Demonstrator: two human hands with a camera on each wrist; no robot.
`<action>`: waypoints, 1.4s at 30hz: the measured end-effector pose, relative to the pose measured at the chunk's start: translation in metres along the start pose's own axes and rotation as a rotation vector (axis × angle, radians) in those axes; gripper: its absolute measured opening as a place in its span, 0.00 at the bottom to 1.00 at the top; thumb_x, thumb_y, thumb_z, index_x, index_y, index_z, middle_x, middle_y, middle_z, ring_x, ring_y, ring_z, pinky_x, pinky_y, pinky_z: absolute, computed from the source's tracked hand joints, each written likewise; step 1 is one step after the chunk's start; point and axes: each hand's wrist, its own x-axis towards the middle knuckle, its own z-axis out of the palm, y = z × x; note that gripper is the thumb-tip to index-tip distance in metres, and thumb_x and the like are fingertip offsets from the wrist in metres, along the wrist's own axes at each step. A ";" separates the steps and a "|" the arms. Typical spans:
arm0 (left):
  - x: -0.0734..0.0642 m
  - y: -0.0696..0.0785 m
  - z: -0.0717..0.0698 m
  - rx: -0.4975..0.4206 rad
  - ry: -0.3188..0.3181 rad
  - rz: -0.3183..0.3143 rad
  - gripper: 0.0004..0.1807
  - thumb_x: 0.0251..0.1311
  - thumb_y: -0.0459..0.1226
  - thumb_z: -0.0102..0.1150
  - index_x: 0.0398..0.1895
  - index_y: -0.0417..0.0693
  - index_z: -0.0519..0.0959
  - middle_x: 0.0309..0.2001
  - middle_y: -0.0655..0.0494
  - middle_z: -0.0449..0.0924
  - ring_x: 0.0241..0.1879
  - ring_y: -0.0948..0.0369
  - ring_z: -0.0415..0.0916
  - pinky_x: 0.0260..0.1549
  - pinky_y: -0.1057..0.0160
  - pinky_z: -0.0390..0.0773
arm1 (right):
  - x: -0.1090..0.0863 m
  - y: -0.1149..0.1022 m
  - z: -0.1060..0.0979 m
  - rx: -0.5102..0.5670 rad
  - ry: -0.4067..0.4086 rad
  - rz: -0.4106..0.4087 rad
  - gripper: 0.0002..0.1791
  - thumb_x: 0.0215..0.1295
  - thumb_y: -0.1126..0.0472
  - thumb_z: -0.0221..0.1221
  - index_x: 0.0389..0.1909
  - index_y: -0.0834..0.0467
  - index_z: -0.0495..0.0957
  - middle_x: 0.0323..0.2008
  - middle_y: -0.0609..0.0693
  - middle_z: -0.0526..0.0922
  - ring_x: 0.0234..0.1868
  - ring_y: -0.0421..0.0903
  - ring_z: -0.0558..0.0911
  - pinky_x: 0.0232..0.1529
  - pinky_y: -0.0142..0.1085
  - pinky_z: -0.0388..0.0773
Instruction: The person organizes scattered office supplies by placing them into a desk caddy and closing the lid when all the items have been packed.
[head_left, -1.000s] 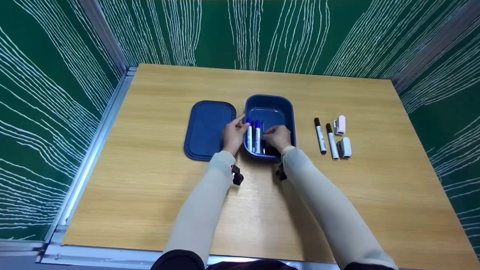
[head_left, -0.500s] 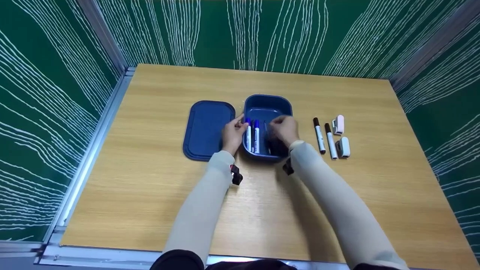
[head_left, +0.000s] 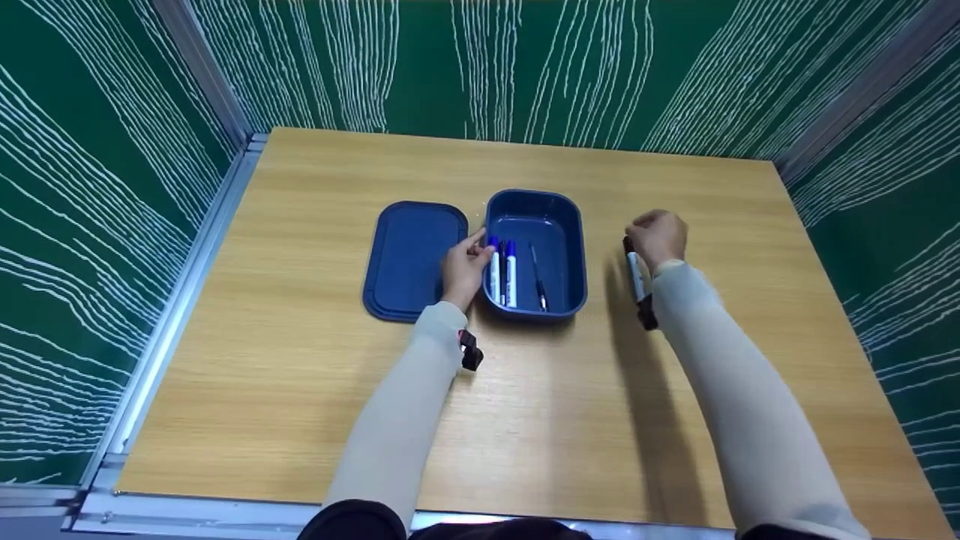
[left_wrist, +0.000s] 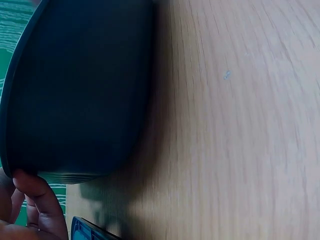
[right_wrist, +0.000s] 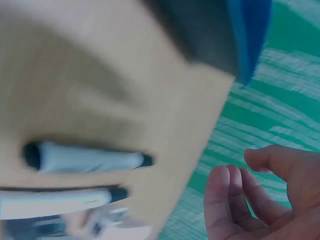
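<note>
My left hand (head_left: 463,271) grips the left rim of a dark blue plastic box (head_left: 570,259), its thumb at the inner side. In the left wrist view, fingers (left_wrist: 37,192) press against the box wall just under the rim. Inside lie two blue-capped white markers (head_left: 511,277) with a dark pen between them, and a slim pen (head_left: 538,277) lies apart to their right. My right hand (head_left: 661,236) hovers over the cap end of a black-capped marker (head_left: 636,274). The right wrist view shows its thumb and fingers apart, holding nothing.
A flat blue lid (head_left: 412,262) lies left of the box, partly behind the left hand. In the right wrist view a second black-capped marker (right_wrist: 60,202) and a blurred whitish object (right_wrist: 122,227) lie beyond the first marker. Green walls (head_left: 427,67) enclose the wooden table.
My right hand has let go of the slim pen, leaving it in the box, and moved right to above the black-capped marker. The left hand stays at the box rim.
</note>
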 end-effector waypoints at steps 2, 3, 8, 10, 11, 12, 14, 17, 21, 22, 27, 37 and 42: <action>0.000 0.000 0.000 0.004 -0.002 -0.009 0.23 0.64 0.36 0.63 0.63 0.49 0.77 0.34 0.54 0.79 0.37 0.62 0.79 0.40 0.67 0.78 | 0.000 0.013 0.000 -0.002 -0.025 0.047 0.19 0.68 0.60 0.57 0.54 0.67 0.79 0.52 0.65 0.80 0.46 0.52 0.81 0.45 0.40 0.78; 0.000 0.000 0.000 0.004 -0.004 -0.012 0.23 0.64 0.36 0.63 0.63 0.49 0.77 0.34 0.55 0.79 0.37 0.62 0.79 0.40 0.67 0.78 | 0.000 0.019 0.001 -0.005 -0.034 0.066 0.20 0.68 0.60 0.56 0.55 0.68 0.78 0.53 0.66 0.80 0.47 0.54 0.81 0.47 0.42 0.79; 0.000 0.001 0.000 -0.003 -0.009 -0.014 0.23 0.64 0.36 0.62 0.64 0.49 0.76 0.35 0.55 0.78 0.37 0.62 0.78 0.40 0.67 0.78 | 0.001 0.041 0.008 -0.065 -0.043 0.065 0.20 0.66 0.62 0.57 0.55 0.70 0.78 0.52 0.68 0.79 0.50 0.59 0.80 0.51 0.49 0.77; 0.000 0.001 0.000 -0.003 -0.005 -0.013 0.23 0.64 0.36 0.62 0.64 0.49 0.77 0.35 0.54 0.79 0.37 0.61 0.78 0.40 0.67 0.78 | 0.001 0.045 0.010 -0.087 -0.050 0.052 0.20 0.65 0.63 0.57 0.54 0.71 0.78 0.52 0.68 0.79 0.50 0.61 0.79 0.52 0.50 0.77; 0.000 0.001 0.000 -0.002 -0.003 -0.011 0.23 0.64 0.36 0.63 0.63 0.48 0.77 0.35 0.54 0.79 0.37 0.61 0.79 0.41 0.67 0.78 | 0.001 0.047 0.011 -0.097 -0.059 0.046 0.20 0.65 0.64 0.57 0.54 0.71 0.77 0.52 0.68 0.79 0.50 0.62 0.79 0.52 0.51 0.76; 0.000 0.001 0.000 0.000 -0.001 -0.010 0.23 0.64 0.36 0.63 0.63 0.48 0.77 0.35 0.53 0.80 0.37 0.61 0.79 0.41 0.66 0.78 | 0.001 0.049 0.012 -0.111 -0.063 0.040 0.20 0.65 0.64 0.58 0.54 0.71 0.77 0.52 0.69 0.79 0.51 0.62 0.79 0.53 0.51 0.76; 0.000 0.001 0.001 0.003 0.002 -0.006 0.23 0.64 0.35 0.63 0.63 0.48 0.77 0.36 0.51 0.81 0.38 0.60 0.80 0.42 0.66 0.79 | 0.002 0.053 0.014 -0.130 -0.069 0.041 0.20 0.64 0.64 0.58 0.54 0.71 0.77 0.52 0.68 0.80 0.51 0.63 0.79 0.53 0.51 0.76; 0.000 0.002 0.001 0.005 0.004 -0.004 0.23 0.64 0.35 0.63 0.63 0.48 0.77 0.38 0.49 0.83 0.39 0.58 0.81 0.43 0.65 0.79 | 0.005 0.058 0.018 -0.146 -0.066 0.046 0.20 0.63 0.65 0.59 0.54 0.71 0.77 0.52 0.68 0.80 0.52 0.63 0.79 0.54 0.52 0.77; 0.000 0.002 0.000 0.011 0.008 -0.012 0.23 0.64 0.36 0.63 0.63 0.49 0.77 0.38 0.50 0.83 0.39 0.58 0.81 0.43 0.64 0.79 | 0.009 0.064 0.021 -0.151 -0.065 0.066 0.20 0.63 0.65 0.60 0.55 0.71 0.77 0.53 0.67 0.79 0.53 0.63 0.79 0.55 0.51 0.76; 0.000 0.001 0.000 0.015 0.009 -0.010 0.23 0.64 0.36 0.63 0.63 0.49 0.77 0.37 0.51 0.82 0.39 0.59 0.81 0.43 0.64 0.79 | 0.009 0.065 0.021 -0.150 -0.068 0.073 0.20 0.63 0.66 0.60 0.55 0.71 0.77 0.53 0.67 0.79 0.53 0.63 0.79 0.55 0.51 0.76; 0.000 0.000 0.000 0.020 0.012 0.010 0.22 0.64 0.36 0.63 0.62 0.48 0.78 0.35 0.53 0.80 0.39 0.60 0.80 0.44 0.64 0.78 | 0.008 0.065 0.021 -0.172 -0.080 0.073 0.21 0.63 0.66 0.58 0.56 0.70 0.76 0.52 0.67 0.80 0.52 0.61 0.79 0.54 0.50 0.76; 0.000 0.001 0.001 0.008 0.012 -0.007 0.22 0.64 0.35 0.63 0.62 0.48 0.78 0.34 0.54 0.79 0.38 0.62 0.78 0.43 0.66 0.78 | 0.005 0.063 0.023 -0.117 -0.091 0.122 0.21 0.65 0.65 0.59 0.57 0.68 0.76 0.53 0.65 0.79 0.51 0.59 0.79 0.51 0.48 0.78; 0.000 0.001 0.001 0.006 0.009 -0.013 0.22 0.64 0.35 0.63 0.62 0.49 0.78 0.35 0.53 0.81 0.38 0.61 0.79 0.42 0.66 0.78 | 0.001 0.059 0.023 -0.112 -0.095 0.131 0.21 0.66 0.64 0.59 0.58 0.67 0.75 0.53 0.65 0.79 0.51 0.58 0.80 0.50 0.47 0.79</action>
